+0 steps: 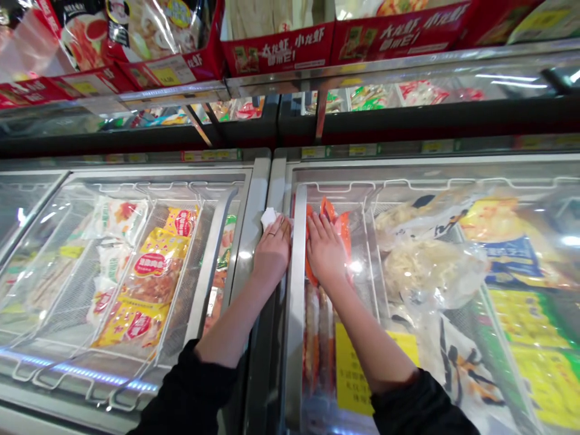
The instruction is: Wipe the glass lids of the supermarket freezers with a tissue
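Black sleeves (185, 389), left hand (273, 246) over white tissue (268, 217) jutting forward, long axis hidden, grip unclear, right hand (325, 248) flat

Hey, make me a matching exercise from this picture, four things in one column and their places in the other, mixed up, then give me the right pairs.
Things
1. Crumpled white tissue or cloth
2. Yellow-and-red plastic food bags
3. Rectangular yellow sign with black print
4. Red cardboard trays with white lettering

Places
a. Partly hidden behind the bare right forearm
b. On the metal-edged shelf above the freezers
c. Partly covered by the bare left hand
d. Inside the grey-framed freezer on the left

Right pairs: 1-c, 2-d, 3-a, 4-b
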`<control>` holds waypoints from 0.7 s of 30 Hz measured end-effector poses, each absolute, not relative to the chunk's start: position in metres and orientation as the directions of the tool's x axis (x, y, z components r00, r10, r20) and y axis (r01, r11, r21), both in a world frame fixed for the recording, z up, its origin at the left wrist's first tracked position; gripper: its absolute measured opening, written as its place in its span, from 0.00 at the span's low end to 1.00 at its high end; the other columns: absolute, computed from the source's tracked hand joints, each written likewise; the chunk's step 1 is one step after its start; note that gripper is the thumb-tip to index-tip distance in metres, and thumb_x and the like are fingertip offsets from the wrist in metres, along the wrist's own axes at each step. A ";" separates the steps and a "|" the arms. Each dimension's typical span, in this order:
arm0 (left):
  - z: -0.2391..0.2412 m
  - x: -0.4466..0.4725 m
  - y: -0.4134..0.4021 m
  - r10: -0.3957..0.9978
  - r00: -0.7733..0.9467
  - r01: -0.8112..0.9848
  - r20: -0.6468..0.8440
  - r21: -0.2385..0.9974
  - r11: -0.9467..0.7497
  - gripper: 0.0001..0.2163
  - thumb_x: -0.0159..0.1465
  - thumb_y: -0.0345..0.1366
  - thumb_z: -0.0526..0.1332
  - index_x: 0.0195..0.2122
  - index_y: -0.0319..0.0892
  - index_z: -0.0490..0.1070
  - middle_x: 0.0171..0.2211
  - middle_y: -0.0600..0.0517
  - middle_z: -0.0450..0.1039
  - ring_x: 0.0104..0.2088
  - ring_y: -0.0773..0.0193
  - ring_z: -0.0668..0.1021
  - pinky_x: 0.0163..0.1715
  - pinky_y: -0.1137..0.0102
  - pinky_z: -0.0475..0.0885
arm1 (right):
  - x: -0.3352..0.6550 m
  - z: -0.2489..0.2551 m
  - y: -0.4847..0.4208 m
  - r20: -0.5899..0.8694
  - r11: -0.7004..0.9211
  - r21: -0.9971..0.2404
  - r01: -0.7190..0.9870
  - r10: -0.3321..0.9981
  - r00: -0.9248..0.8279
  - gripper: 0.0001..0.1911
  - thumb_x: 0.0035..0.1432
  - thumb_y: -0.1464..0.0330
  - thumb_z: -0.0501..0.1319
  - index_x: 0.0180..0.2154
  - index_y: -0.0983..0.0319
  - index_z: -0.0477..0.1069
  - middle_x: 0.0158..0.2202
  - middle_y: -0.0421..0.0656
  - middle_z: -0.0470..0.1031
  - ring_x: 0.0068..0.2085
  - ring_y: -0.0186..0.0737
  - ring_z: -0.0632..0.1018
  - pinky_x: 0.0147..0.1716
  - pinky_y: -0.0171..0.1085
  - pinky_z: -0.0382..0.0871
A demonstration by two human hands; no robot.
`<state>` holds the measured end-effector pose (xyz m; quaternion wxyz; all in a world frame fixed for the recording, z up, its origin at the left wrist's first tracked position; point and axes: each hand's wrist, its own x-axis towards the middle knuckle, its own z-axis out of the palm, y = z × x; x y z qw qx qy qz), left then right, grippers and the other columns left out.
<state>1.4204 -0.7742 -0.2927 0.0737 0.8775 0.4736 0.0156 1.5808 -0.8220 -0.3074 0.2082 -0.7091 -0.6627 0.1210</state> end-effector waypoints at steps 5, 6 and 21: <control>-0.281 1.443 -0.712 0.823 0.567 0.820 -0.048 0.127 -0.558 0.24 0.77 0.27 0.49 0.72 0.35 0.67 0.74 0.41 0.67 0.78 0.57 0.62 0.77 0.58 0.58 | 1.581 -0.306 -0.819 0.100 -0.050 -0.443 0.895 0.989 0.105 0.32 0.73 0.71 0.49 0.74 0.70 0.63 0.77 0.53 0.62 0.78 0.55 0.61 0.77 0.56 0.56; -0.277 1.449 -0.699 0.824 0.564 0.823 -0.050 0.120 -0.556 0.24 0.77 0.26 0.49 0.72 0.33 0.67 0.73 0.40 0.67 0.77 0.56 0.62 0.78 0.59 0.57 | 1.581 -0.306 -0.819 0.106 -0.052 -0.444 0.895 0.988 0.110 0.32 0.73 0.71 0.49 0.74 0.69 0.62 0.77 0.53 0.60 0.79 0.55 0.59 0.77 0.56 0.55; -0.272 1.465 -0.657 0.837 0.542 0.836 -0.071 0.147 -0.529 0.23 0.77 0.25 0.47 0.70 0.34 0.70 0.73 0.43 0.68 0.78 0.55 0.62 0.78 0.56 0.57 | 1.606 -0.316 -0.774 0.121 -0.045 -0.401 0.915 0.987 0.102 0.32 0.74 0.69 0.47 0.74 0.70 0.62 0.77 0.53 0.62 0.78 0.54 0.62 0.76 0.57 0.56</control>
